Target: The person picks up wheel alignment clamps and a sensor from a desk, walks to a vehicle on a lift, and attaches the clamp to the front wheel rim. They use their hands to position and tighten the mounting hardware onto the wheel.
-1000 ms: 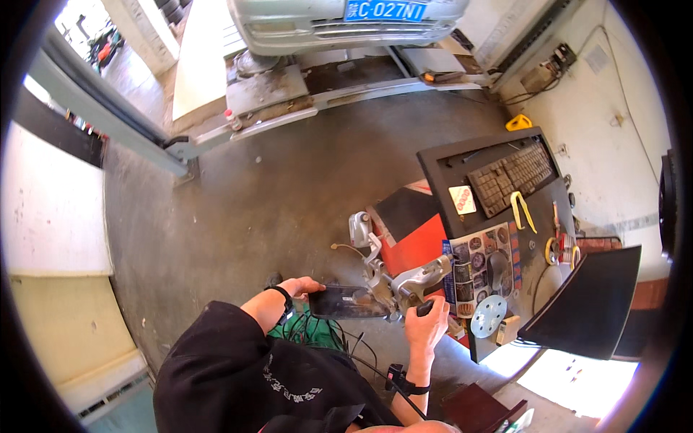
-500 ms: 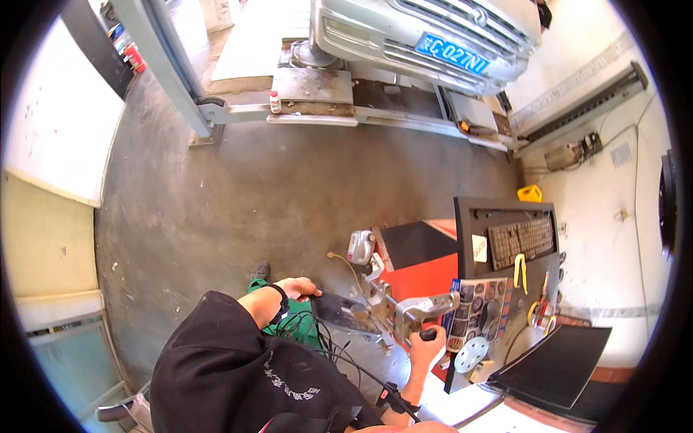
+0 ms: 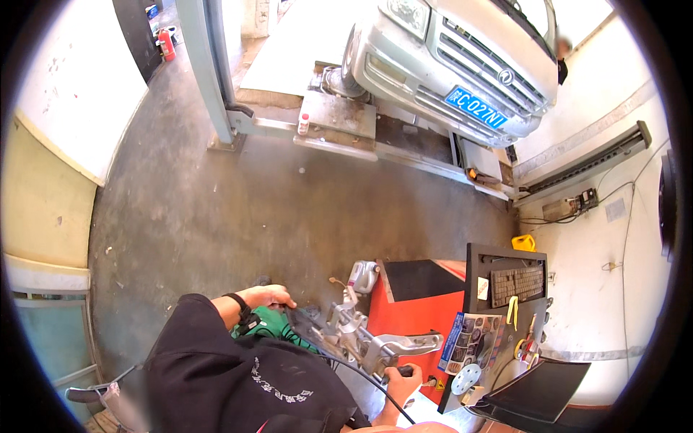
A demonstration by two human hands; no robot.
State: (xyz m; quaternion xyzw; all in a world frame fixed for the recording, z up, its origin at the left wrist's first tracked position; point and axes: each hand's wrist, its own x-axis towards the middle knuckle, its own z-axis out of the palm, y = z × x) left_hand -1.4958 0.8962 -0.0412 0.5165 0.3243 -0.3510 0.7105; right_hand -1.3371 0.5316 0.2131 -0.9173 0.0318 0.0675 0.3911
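Note:
A silver metal wheel clamp, with jointed arms and a dark flat panel at one end, is held in front of my body. My left hand is closed at the panel's upper left edge, its fingertips partly hidden. Lower right, my right hand wraps round a black handle on the clamp. Dark cables run below the clamp and across my right forearm. Just beyond the clamp, a silver-grey bottle stands beside a red cabinet.
A silver van stands on a lift ahead, with a small white bottle on its platform. Right of me are a keyboard, a monitor and a parts poster. A grey lift post rises at left.
My view has tilted up and shows more of the van. The clamp and both hands appear lower and further left, with both hands still on it.

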